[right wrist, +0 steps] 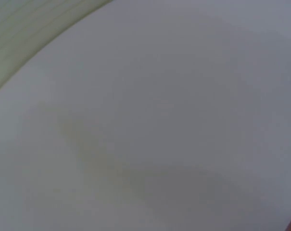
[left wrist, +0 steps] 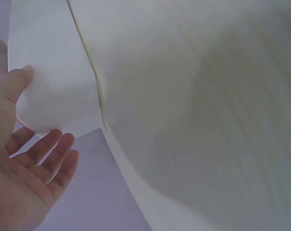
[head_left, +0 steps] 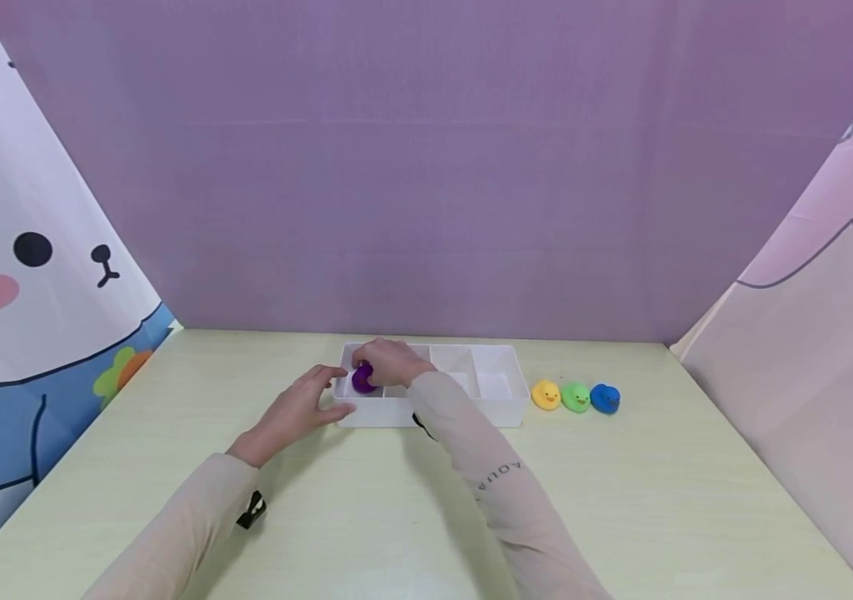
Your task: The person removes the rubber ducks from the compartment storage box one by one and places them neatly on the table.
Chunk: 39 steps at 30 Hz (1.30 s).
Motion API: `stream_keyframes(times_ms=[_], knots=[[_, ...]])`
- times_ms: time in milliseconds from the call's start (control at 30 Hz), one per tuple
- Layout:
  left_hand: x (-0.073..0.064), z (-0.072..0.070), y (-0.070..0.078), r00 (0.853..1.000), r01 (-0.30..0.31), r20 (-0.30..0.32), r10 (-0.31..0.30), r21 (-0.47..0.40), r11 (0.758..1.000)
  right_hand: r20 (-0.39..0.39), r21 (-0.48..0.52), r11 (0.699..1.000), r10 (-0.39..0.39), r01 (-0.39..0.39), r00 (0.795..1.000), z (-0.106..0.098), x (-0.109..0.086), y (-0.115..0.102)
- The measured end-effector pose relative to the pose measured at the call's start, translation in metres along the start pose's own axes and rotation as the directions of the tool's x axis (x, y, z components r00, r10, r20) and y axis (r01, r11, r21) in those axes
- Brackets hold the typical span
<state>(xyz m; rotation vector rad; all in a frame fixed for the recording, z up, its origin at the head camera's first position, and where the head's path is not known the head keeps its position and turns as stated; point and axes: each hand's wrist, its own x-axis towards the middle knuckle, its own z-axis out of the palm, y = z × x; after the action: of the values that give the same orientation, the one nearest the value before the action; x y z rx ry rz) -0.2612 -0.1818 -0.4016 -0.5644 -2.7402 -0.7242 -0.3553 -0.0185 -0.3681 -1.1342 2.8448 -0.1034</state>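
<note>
A white divided box (head_left: pixel 464 412) stands near the back of the table. My right hand (head_left: pixel 391 362) reaches over it and pinches a purple toy duck (head_left: pixel 363 380) at the leftmost compartments; the fingers partly cover the duck, and whether it touches the box floor I cannot tell. At the box's left end is my left hand (head_left: pixel 299 408), fingers loosely spread by the end wall and thumb by the front corner. The left wrist view shows that thumb against the white front wall (left wrist: pixel 54 72). Only a blurred white surface fills most of the right wrist view.
To the right of the box, a yellow duck (head_left: pixel 546 395), a green duck (head_left: pixel 576 397) and a blue duck (head_left: pixel 606 398) sit in a row on the pale table (head_left: pixel 666 500). A purple backdrop (head_left: pixel 426 183) rises behind the table, with printed cloths at both sides.
</note>
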Motion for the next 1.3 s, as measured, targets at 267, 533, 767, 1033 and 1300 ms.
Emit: stream_keyframes(times_ms=[267,533,767,1033,1300], knots=[[0.001,0.002,-0.002,1.0,-0.008,-0.001,0.008,-0.025,1.0,0.006,-0.004,1.0,-0.002,0.002,1.0,0.0,0.001,0.0],[0.002,0.003,-0.003,1.0,-0.019,-0.011,0.019,-0.033,0.999,-0.01,-0.011,1.0,-0.016,0.016,1.0,0.001,0.001,0.003],[0.002,0.003,-0.003,1.0,-0.006,-0.005,0.006,-0.033,0.999,-0.035,-0.032,0.999,-0.045,0.043,0.998,-0.002,-0.001,0.003],[0.002,0.004,-0.005,1.0,-0.006,-0.008,0.005,-0.023,1.0,-0.049,-0.015,0.997,-0.076,0.076,0.996,-0.006,-0.004,0.005],[0.002,0.004,-0.005,1.0,-0.003,-0.004,0.002,-0.032,0.999,-0.06,0.005,0.996,-0.091,0.091,0.994,-0.013,-0.008,0.006]])
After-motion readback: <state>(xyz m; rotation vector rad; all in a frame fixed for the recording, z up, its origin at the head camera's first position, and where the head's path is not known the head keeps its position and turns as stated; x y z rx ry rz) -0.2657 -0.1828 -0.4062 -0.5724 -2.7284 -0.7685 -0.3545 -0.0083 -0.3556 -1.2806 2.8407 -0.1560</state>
